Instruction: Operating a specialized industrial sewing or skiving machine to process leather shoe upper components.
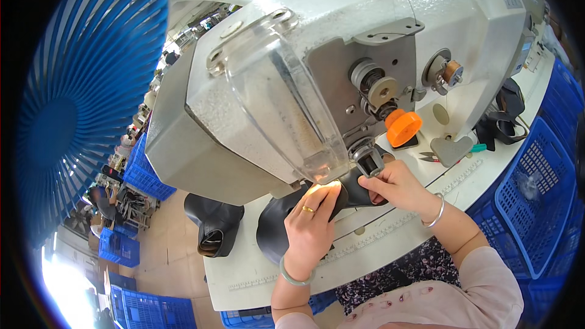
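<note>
Under the head of a grey-white sewing machine, a black leather shoe upper lies on the machine's bed. My left hand rests over it, fingers close together and pressing the leather beside the lit needle area. The needle itself is hidden behind a clear plastic guard and my fingers. To the right, my right hand pinches the far part of the same leather between thumb and fingers. Just above that hand is an orange knob on the machine's face.
Another black leather upper stands at the table's left corner. Small red-handled snips and more black pieces lie on the right. A blue crate borders the table's right side. A large blue fan fills the left.
</note>
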Demonstrator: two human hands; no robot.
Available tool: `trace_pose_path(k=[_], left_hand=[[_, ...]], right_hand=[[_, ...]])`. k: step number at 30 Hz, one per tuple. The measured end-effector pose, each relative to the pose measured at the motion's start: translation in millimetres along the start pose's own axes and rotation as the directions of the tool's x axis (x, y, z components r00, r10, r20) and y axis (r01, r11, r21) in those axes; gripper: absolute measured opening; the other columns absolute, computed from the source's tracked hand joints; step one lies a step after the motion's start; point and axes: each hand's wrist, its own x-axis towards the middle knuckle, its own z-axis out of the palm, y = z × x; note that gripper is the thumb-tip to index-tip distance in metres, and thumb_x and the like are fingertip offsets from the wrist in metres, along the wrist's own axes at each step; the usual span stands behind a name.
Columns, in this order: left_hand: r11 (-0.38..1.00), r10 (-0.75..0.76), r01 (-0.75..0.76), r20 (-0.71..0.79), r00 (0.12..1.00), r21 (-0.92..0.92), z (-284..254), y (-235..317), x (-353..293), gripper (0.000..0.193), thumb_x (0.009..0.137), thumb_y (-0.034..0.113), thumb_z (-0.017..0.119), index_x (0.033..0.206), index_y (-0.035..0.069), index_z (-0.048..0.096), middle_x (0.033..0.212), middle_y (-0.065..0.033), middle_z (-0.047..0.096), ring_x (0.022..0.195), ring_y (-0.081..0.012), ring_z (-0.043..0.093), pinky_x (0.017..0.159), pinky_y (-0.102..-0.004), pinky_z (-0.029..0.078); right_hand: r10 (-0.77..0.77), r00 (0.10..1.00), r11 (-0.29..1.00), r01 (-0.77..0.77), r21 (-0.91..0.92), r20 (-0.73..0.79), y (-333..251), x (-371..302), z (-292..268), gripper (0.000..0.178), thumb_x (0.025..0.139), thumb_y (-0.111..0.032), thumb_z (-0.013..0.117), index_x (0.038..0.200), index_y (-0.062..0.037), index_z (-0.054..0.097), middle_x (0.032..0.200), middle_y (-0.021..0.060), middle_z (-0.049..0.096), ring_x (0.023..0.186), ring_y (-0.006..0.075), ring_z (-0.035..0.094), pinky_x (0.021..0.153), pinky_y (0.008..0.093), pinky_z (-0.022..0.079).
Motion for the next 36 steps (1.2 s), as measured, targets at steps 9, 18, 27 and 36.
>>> trace_pose_path(k=[9, 18, 27, 36], left_hand=[[0.998, 0.032, -0.03, -0.032, 0.999, 0.063, 3.8, 3.5, -1.5, 0.04, 0.065, -0.007, 0.067, 0.102, 0.006, 0.07, 0.102, -0.0074, 0.062, 0.093, -0.0261, 0.065, 0.074, -0.0316, 0.055], [0.971, -0.043, 0.042, 0.003, 0.999, -0.236, -2.7, -8.2, -1.7, 0.033, 0.068, -0.01, 0.067, 0.099, 0.001, 0.07, 0.1, -0.0097, 0.065, 0.093, -0.0295, 0.067, 0.08, -0.0328, 0.055], [0.985, 0.027, -0.034, -0.044, 0.999, -0.172, -2.3, -7.3, 4.8, 0.031, 0.07, -0.01, 0.067, 0.098, 0.0, 0.069, 0.095, -0.0073, 0.064, 0.091, -0.0289, 0.067, 0.077, -0.0327, 0.057], [0.985, -0.018, 0.016, -0.01, 1.0, -0.171, 2.5, -17.8, 1.9, 0.033, 0.067, -0.01, 0.067, 0.098, 0.002, 0.069, 0.094, -0.0068, 0.063, 0.089, -0.0268, 0.067, 0.072, -0.0315, 0.056]], right_hand=[[-0.098, 0.995, 0.986, 0.097, -0.133, 0.003, 0.4, -0.5, -2.2, 0.04, 0.092, -0.029, 0.061, 0.069, 0.0046, 0.063, 0.063, 0.0066, 0.065, 0.054, 0.009, 0.057, 0.05, 0.0253, 0.047], [-0.08, 0.994, 0.972, 0.095, -0.215, 0.075, -5.1, -1.4, 0.7, 0.048, 0.095, -0.031, 0.058, 0.062, 0.0042, 0.06, 0.057, 0.0036, 0.06, 0.052, 0.006, 0.052, 0.048, 0.0227, 0.044], [-0.113, 0.994, 0.962, 0.112, -0.25, 0.01, -6.8, -0.9, 8.7, 0.049, 0.094, -0.032, 0.058, 0.061, 0.0044, 0.062, 0.052, 0.0048, 0.058, 0.048, 0.0071, 0.053, 0.046, 0.0231, 0.042], [-0.097, 0.993, 0.955, 0.075, -0.285, -0.062, -11.9, 1.3, 12.9, 0.047, 0.092, -0.029, 0.057, 0.059, 0.0038, 0.062, 0.05, 0.0061, 0.058, 0.046, 0.012, 0.055, 0.048, 0.0271, 0.043]])
